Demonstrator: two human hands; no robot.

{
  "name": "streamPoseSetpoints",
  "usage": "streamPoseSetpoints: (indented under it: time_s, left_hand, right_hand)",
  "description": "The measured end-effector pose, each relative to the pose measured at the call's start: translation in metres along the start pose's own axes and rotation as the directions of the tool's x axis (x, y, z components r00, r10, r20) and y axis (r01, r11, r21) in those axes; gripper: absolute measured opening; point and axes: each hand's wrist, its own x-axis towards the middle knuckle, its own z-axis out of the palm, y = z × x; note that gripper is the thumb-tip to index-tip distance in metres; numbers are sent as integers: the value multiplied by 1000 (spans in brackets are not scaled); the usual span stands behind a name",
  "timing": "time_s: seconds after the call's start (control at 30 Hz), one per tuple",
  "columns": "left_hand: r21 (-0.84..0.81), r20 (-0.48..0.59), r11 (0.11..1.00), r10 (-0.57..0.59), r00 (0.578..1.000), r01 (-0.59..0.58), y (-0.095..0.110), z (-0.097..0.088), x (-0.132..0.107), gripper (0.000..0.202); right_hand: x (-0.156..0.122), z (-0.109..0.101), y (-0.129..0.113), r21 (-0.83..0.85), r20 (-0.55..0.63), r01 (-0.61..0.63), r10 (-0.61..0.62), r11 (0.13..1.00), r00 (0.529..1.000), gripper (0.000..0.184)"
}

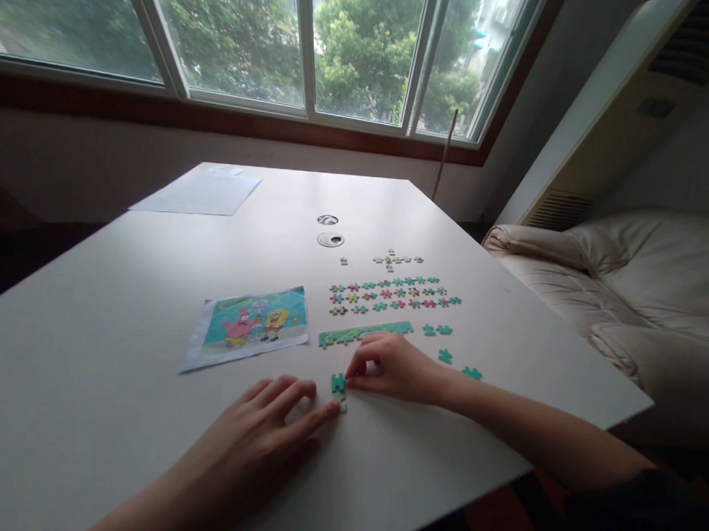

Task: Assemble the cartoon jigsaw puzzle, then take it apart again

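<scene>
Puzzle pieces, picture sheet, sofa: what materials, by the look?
Puzzle pieces: probably printed cardboard, given the flat interlocking shapes and colored faces; thin wood or plastic possible.
Picture sheet: likely printed paper; thin, with slightly uneven edges.
Sofa: leather or imitation, can't tell which; smooth, soft sheen, creases.

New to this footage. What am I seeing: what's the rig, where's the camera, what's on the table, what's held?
No machine here, just one person's bare hands. The single picture comes from a camera worn on their head, looking forward and down.

On the white table lie rows of loose jigsaw pieces, a joined strip of pieces and a printed cartoon sheet.

The left hand touches a small cluster of pieces near its lower end. The right hand has its fingertips together at the cluster's upper right edge; whether its grip holds a piece is unclear.
</scene>
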Motion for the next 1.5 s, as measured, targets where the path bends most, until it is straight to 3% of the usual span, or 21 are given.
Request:
streamPoseSetpoints:
  time_s: [0.27,0.93,1.03,1.13,1.23,1.33,1.5]
  left_hand:
    - [-10,27,1000,-29,999,29,1,3,-1,38]
    - [27,-5,1000,-4,1000,5,3,5,1,33]
    - [45,-22,999,5,1000,-4,3,5,1,32]
    - [66,-31,998,3,1000,-1,3,4,0,31]
    - [87,-35,996,13,999,-9,6,2,-1,30]
    - [116,-28,992,43,999,-39,11,0,-1,31]
    - [129,-37,992,21,999,-16,16,-2,0,31]
  right_hand:
    - [1,-6,-7,-24,-13,-19,19,1000,1000,6]
    - [6,7,-12,-40,-45,-8,6,999,999,4]
    - [5,-8,-13,-60,-122,-12,5,998,992,6]
    - [0,-40,-11,-104,-189,-96,76,990,979,8]
    - [-12,-75,-5,-162,-10,-236,238,958,971,12]
    - [-32,-97,5,-195,213,-321,359,927,908,13]
    - [-68,-111,18,-217,291,-465,511,858,809,15]
